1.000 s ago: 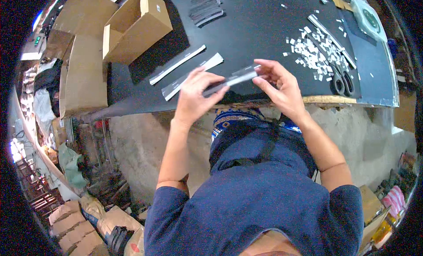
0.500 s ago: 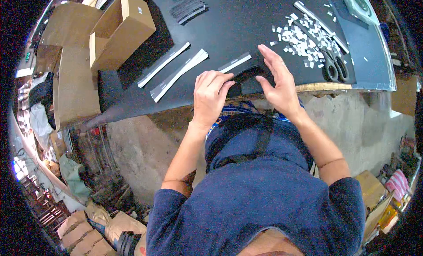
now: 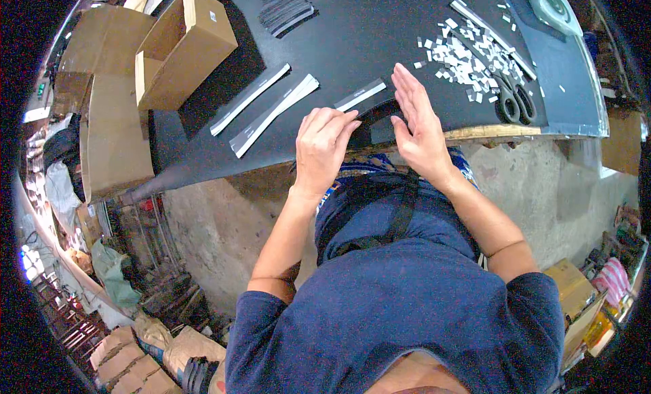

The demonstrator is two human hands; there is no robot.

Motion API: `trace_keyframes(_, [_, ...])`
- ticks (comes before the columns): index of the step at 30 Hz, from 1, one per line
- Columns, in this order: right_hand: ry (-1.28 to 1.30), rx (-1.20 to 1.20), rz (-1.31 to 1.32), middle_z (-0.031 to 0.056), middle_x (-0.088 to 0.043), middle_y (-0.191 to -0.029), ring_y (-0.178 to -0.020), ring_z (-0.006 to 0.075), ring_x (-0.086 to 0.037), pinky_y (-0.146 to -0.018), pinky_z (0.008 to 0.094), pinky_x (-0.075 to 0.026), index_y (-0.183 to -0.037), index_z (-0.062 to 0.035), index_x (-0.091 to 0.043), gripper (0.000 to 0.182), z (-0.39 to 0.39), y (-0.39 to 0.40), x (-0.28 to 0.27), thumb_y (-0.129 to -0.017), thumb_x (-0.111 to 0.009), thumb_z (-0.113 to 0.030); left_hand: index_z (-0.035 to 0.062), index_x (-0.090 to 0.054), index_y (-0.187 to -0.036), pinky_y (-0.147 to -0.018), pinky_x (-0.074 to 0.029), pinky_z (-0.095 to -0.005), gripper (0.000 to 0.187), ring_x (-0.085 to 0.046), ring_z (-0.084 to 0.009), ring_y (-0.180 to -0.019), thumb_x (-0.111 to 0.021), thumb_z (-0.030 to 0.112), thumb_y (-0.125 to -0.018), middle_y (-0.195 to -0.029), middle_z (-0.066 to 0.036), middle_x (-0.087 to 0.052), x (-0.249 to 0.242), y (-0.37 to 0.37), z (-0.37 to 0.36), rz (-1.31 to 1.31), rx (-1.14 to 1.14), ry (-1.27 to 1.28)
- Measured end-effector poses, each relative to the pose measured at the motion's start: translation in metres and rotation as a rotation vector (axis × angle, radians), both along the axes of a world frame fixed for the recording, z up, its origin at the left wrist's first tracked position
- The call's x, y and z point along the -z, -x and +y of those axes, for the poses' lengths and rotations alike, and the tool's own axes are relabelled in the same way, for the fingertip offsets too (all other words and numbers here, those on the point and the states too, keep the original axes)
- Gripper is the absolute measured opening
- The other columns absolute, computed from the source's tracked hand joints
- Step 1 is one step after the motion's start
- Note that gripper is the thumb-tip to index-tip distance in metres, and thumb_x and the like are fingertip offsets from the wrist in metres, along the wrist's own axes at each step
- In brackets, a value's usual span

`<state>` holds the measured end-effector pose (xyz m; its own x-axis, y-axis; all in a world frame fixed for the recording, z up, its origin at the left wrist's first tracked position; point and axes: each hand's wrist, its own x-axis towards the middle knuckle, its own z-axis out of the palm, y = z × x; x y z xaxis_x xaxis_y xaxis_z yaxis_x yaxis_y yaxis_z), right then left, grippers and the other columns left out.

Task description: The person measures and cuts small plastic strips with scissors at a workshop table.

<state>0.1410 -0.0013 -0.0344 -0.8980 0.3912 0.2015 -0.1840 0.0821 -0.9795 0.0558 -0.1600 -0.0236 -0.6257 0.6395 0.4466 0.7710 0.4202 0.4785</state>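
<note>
My left hand (image 3: pixel 320 148) is closed in a pinch, fingertips at the near end of a narrow dark strip (image 3: pixel 377 113) that curves toward my right hand. My right hand (image 3: pixel 422 126) is held flat and open at the strip's other end, fingers stretched out and thumb apart. Just beyond them lies a short white-and-grey printed strip (image 3: pixel 361 95), its left end close to my left fingers. Longer white-edged strips, one single (image 3: pixel 250 100) and a crossed pair (image 3: pixel 274 116), lie to the left on the black tabletop (image 3: pixel 352 41).
A heap of small white cut pieces (image 3: pixel 463 60) is at the right, with a long strip (image 3: pixel 493 38) beside it. Black-handled scissors (image 3: pixel 515 106) lie near the table's front edge. A bundle of dark strips (image 3: pixel 288 13) sits farther back. An open cardboard box (image 3: pixel 186 51) stands at the left.
My right hand has shifted slightly left and its fingers have drawn closer together, more upright. My left hand has barely moved and keeps its pinch.
</note>
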Motion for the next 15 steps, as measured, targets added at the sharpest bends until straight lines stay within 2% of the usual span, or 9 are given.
trace_keyframes(2, [-0.057,-0.031,0.001,0.0175,-0.031,-0.148,-0.140,0.0285,-0.028,-0.114,0.0370,-0.025,-0.146,-0.0011,-0.024,0.076,0.001,0.001,0.002,-0.075,-0.042,0.019,0.0040,-0.071,-0.091,-0.071,-0.048,-0.0338,0.016,-0.060,-0.0238,-0.077,-0.072,0.007,-0.075,-0.080,-0.009,-0.064,0.001,0.001,0.000,-0.005,0.004,-0.009])
trace_keyframes(8, [-0.009,0.018,0.029,0.0166,-0.032,-0.148,-0.141,0.0279,-0.027,-0.115,0.0371,-0.022,-0.145,-0.0013,-0.025,0.075,0.006,0.002,-0.009,-0.075,-0.043,0.019,0.0030,-0.071,-0.090,-0.070,-0.048,-0.0335,0.016,-0.060,-0.0246,-0.076,-0.072,0.005,-0.075,-0.080,-0.009,-0.064,-0.009,0.011,0.007,0.044,0.073,-0.020])
trace_keyframes(13, [0.003,0.114,0.060,0.0206,-0.028,-0.148,-0.142,0.0295,-0.023,-0.117,0.0377,-0.017,-0.145,0.0004,-0.023,0.078,0.014,-0.002,-0.006,-0.070,-0.033,0.022,0.0026,-0.071,-0.090,-0.069,-0.049,-0.0339,0.016,-0.060,-0.0250,-0.076,-0.072,0.005,-0.074,-0.080,-0.010,-0.063,-0.002,0.008,0.023,-0.003,0.079,-0.039])
trace_keyframes(15, [0.028,0.116,0.045,0.0198,-0.028,-0.149,-0.142,0.0286,-0.023,-0.117,0.0376,-0.017,-0.145,0.0006,-0.022,0.078,0.016,-0.007,-0.006,-0.071,-0.034,0.022,0.0027,-0.070,-0.091,-0.069,-0.049,-0.0340,0.017,-0.060,-0.0250,-0.077,-0.072,0.004,-0.074,-0.080,-0.010,-0.063,0.004,0.006,0.025,-0.005,0.068,-0.052])
